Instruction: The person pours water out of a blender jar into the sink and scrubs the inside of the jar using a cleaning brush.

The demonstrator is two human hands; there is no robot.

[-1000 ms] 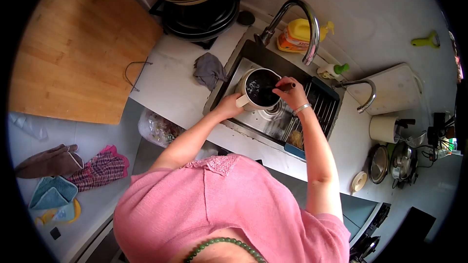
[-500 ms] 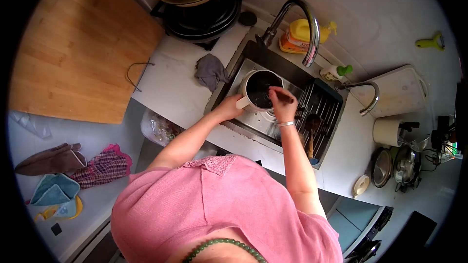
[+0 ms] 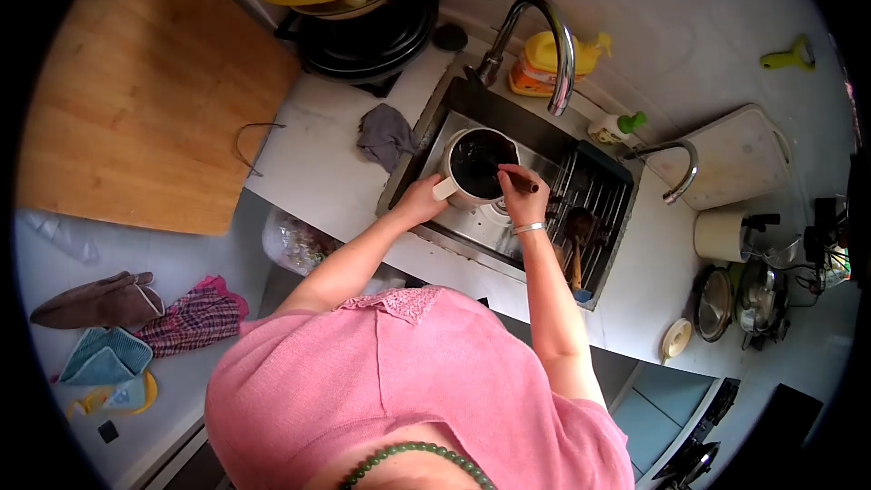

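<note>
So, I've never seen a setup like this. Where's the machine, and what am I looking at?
There isn't a machine: these are a person's bare hands. The view comes from a camera worn on the head, looking forward and down. The left hand is at the pale handle of a pot over the sink. The right hand holds a brown stick-like handle; its lower end isn't clear in the dark pot. A grey cloth lies on the counter.

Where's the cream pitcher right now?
In the head view, the cream pitcher is near the middle, within the sink's outline, left of the dark rack, between the left hand and right hand.
</note>
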